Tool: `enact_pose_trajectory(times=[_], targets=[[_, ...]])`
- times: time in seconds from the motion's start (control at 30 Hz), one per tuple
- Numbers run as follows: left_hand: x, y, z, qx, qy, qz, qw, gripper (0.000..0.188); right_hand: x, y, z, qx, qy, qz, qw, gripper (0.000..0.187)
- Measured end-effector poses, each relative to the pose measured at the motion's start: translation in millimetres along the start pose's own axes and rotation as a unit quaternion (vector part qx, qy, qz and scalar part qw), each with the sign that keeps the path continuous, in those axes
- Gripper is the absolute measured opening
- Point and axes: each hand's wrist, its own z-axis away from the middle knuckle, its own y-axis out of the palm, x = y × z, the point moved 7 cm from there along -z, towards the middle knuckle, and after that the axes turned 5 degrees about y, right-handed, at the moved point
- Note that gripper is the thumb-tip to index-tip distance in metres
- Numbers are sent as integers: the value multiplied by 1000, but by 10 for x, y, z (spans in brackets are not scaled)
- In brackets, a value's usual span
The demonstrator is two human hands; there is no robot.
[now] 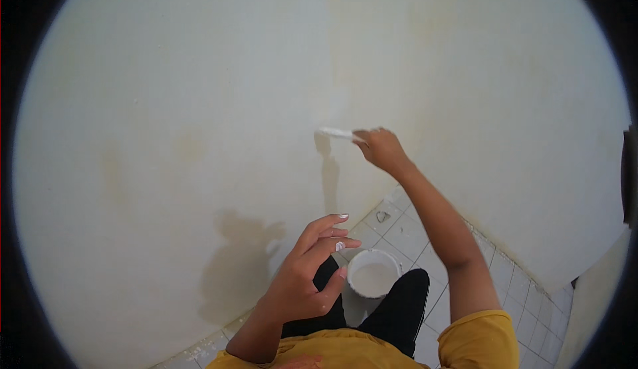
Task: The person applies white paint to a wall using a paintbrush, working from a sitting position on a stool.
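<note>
My right hand (384,151) is closed around a white-coated paintbrush (337,133), its head pointing left at the pale wall (199,70). The brush tip is close to the wall, near the inner corner; whether it touches I cannot tell. Lower down, my left hand (309,272) is raised in front of my lap with its fingers apart and nothing in them. White paint marks some of its fingertips. Just right of that hand, between my knees, a white bucket (375,254) stands on the floor with whitish paint inside.
Two walls meet in a corner ahead, with yellowish patches on them. White floor tiles (435,262) carry paint specks along the wall's foot. A small grey ring-shaped thing (383,217) lies near the corner. At the far right edge is a dark object (627,176).
</note>
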Motion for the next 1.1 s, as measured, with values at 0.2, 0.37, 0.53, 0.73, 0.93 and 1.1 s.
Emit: enact_pose_trajectory(times=[0.2, 0.37, 0.53, 0.73, 0.93, 1.1], targets=[[13, 44, 491, 0, 11, 10, 1000, 32, -551, 1073, 2188, -59, 320, -159, 932, 23], [378, 204, 928, 19, 17, -22, 999, 32, -484, 2362, 4415, -58, 673, -458, 578, 31], [700, 683, 1161, 70, 24, -21, 997, 33, -258, 2819, 5456, -61, 782, -466, 410, 28], [888, 1203, 1216, 162, 10, -13, 987, 37, -236, 3014, 5586, -41, 769, -470, 430, 30], [1305, 1703, 1066, 219, -61, 20, 974, 38, -414, 2950, 5624, -59, 792, -471, 384, 29], [1884, 2093, 1019, 249, -119, 63, 959, 41, -218, 2845, 5500, -40, 805, -452, 382, 30]])
